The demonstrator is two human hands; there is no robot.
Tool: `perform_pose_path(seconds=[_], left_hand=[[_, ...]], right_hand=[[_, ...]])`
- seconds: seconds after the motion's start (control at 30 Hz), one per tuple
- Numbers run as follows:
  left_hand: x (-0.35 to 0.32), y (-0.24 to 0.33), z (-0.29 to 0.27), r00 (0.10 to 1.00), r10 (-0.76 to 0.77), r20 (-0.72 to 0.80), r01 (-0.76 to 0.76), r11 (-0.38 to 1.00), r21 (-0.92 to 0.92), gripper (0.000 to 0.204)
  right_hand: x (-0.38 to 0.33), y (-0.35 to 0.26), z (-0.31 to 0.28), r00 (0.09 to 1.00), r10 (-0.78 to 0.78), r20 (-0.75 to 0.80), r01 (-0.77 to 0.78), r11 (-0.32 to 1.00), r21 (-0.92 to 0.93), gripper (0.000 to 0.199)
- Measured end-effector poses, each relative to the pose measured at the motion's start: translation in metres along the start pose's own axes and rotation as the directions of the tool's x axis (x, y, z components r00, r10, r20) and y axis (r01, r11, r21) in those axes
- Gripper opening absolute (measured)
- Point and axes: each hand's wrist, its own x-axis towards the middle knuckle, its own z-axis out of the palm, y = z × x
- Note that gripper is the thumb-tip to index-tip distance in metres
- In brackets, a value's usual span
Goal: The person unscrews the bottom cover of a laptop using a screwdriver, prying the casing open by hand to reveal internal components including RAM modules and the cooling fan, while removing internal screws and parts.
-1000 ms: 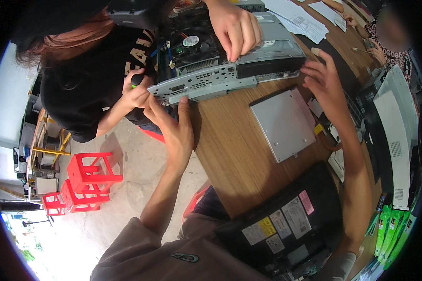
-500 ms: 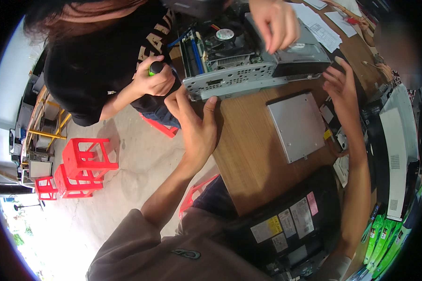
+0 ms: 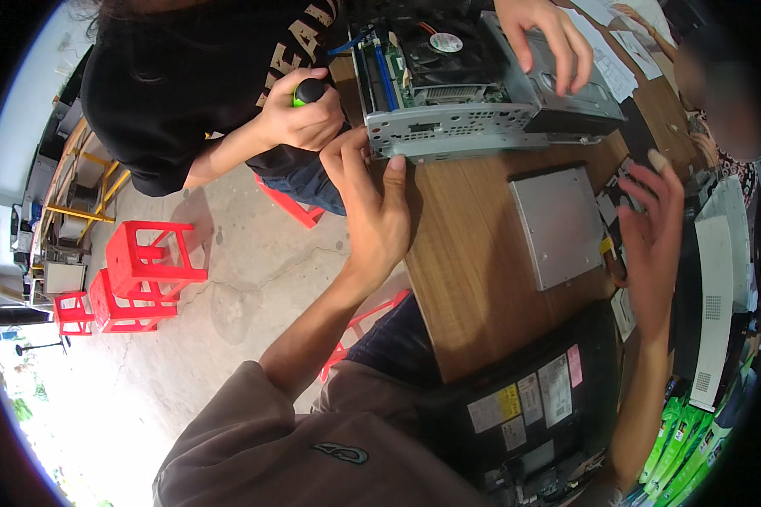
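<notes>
I see a grey metal computer case [image 3: 448, 135] with green boards at the far edge of the brown wooden surface [image 3: 473, 270], a silver panel [image 3: 558, 224], a green-handled screwdriver [image 3: 304, 91], red stools [image 3: 135, 275].
</notes>
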Motion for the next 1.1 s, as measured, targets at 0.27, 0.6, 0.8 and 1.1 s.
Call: perform_pose_path(seconds=[0.27,0.6,0.8,1.1], left_hand=[[-0.013,-0.008,-0.007,0.998,0.065,0.019,-0.064,0.995,-0.080,0.048],[-0.066,0.036,-0.039,0.959,0.097,0.266,-0.090,0.995,-0.036,0.035],[-0.063,0.071,-0.041,0.707,0.336,0.622,-0.088,0.915,-0.394,0.044],[-0.065,0.117,-0.015,0.426,0.313,0.849,0.042,0.930,-0.364,0.035]], right_hand=[[-0.077,-0.036,-0.028,0.995,0.092,0.032,-0.091,0.995,-0.035,0.058],[-0.224,-0.058,-0.087,0.907,0.335,-0.256,-0.400,0.876,-0.269,0.044],[-0.320,-0.062,-0.090,0.694,0.460,-0.554,-0.627,0.765,-0.150,0.043],[-0.386,-0.060,-0.046,0.527,0.498,-0.688,-0.776,0.613,-0.150,0.047]])
